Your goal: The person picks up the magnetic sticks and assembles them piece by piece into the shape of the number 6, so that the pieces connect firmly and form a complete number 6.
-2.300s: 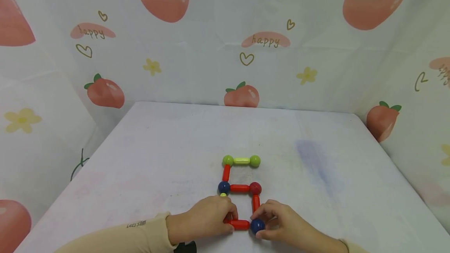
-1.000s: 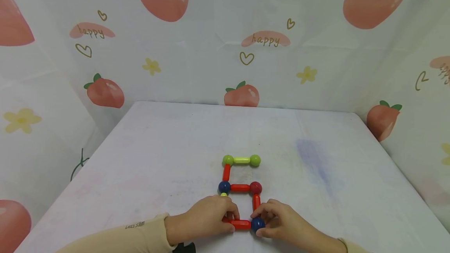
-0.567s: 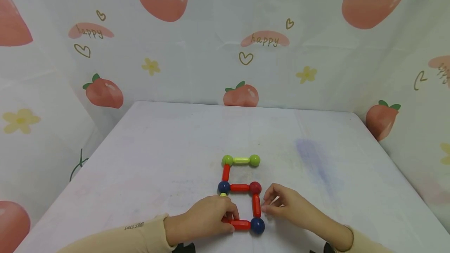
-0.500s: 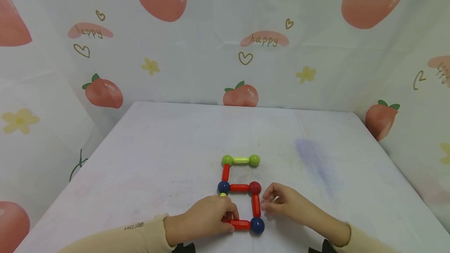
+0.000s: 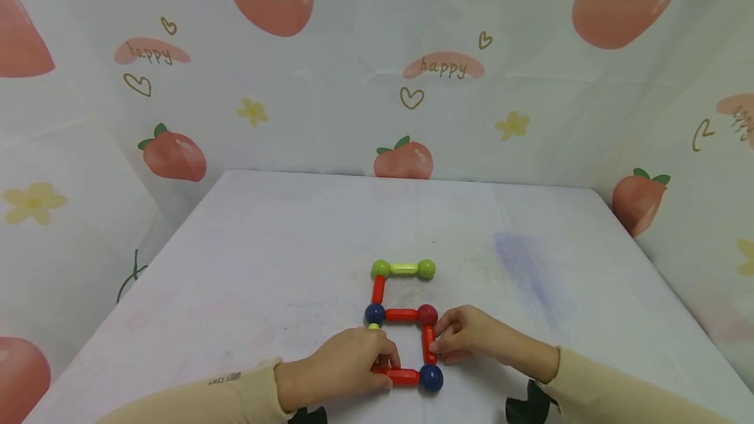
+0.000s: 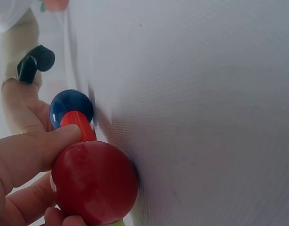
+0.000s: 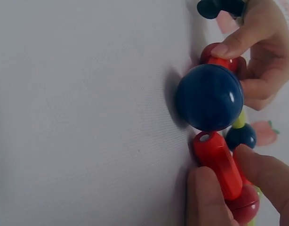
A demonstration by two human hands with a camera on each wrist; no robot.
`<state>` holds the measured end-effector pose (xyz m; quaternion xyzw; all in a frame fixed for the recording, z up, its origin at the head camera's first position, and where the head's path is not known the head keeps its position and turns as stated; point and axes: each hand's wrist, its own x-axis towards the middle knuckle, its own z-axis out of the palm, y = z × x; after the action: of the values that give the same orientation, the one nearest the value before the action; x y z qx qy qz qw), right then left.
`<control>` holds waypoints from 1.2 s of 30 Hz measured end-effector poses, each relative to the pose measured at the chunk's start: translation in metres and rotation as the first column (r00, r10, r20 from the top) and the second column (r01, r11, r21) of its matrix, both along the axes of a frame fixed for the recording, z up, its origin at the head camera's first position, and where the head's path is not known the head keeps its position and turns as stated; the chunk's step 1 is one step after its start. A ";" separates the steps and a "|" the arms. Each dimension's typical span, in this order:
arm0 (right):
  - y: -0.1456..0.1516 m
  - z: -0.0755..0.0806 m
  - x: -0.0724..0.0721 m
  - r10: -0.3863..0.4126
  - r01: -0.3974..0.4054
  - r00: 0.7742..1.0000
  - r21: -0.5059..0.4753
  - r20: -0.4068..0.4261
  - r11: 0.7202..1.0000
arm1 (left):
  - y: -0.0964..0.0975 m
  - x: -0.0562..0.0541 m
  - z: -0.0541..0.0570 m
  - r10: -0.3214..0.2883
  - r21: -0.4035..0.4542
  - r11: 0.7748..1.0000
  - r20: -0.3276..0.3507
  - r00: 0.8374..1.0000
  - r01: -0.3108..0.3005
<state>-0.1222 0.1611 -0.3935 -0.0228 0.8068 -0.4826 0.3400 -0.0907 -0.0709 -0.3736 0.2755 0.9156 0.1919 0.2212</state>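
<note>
A figure of magnetic rods and balls lies flat on the table. My left hand (image 5: 356, 362) pinches the front red rod (image 5: 403, 377), its thumb on the rod in the left wrist view, beside a red ball (image 6: 95, 183) that the hand hides in the head view. My right hand (image 5: 471, 334) holds the right-hand red rod (image 5: 429, 344) between thumb and fingers. This rod runs from the upper red ball (image 5: 427, 315) toward the front blue ball (image 5: 431, 378). In the right wrist view its near end shows close to that ball. A yellow-green rod (image 5: 374, 326) is mostly covered by my left hand.
Further back, another blue ball (image 5: 375, 314), a red crossbar rod (image 5: 402, 315), an upright red rod (image 5: 378, 290), two green balls (image 5: 427, 269) and a green rod (image 5: 404, 269) continue the figure. The white table (image 5: 294, 234) meets a fruit-print cloth (image 5: 341, 97) behind.
My right hand has let go of the front blue ball, moved up and away, then come back left onto the right-hand red rod. My left hand has stayed in place.
</note>
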 end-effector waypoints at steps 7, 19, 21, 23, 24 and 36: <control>-0.007 0.000 0.000 -0.027 0.028 1.000 0.076 -0.014 0.997 | 0.000 0.001 0.000 -0.012 -0.002 1.000 -0.020 1.000 0.012; -0.011 0.000 0.001 -0.062 0.062 0.998 0.040 -0.003 0.997 | 0.000 0.001 0.000 0.002 0.007 1.000 -0.007 1.000 -0.002; -0.011 0.001 0.001 -0.068 0.067 0.997 0.037 0.020 0.997 | 0.000 0.001 0.000 0.001 0.009 1.000 -0.009 1.000 -0.001; -0.011 0.001 0.000 -0.074 0.073 0.996 0.033 0.048 0.997 | 0.000 0.001 0.000 -0.002 0.010 1.000 -0.013 1.000 0.002; -0.010 0.001 -0.001 -0.077 0.075 0.995 0.028 0.062 0.997 | 0.000 0.000 0.000 -0.003 0.010 1.000 -0.015 1.000 0.003; -0.009 0.002 0.000 -0.071 0.072 0.993 -0.008 0.096 0.997 | 0.000 0.000 0.000 -0.007 0.010 1.000 -0.029 1.000 0.007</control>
<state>-0.1225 0.1519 -0.3915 0.0273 0.7873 -0.4996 0.3604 -0.0905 -0.0712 -0.3739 0.2827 0.9167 0.1917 0.2073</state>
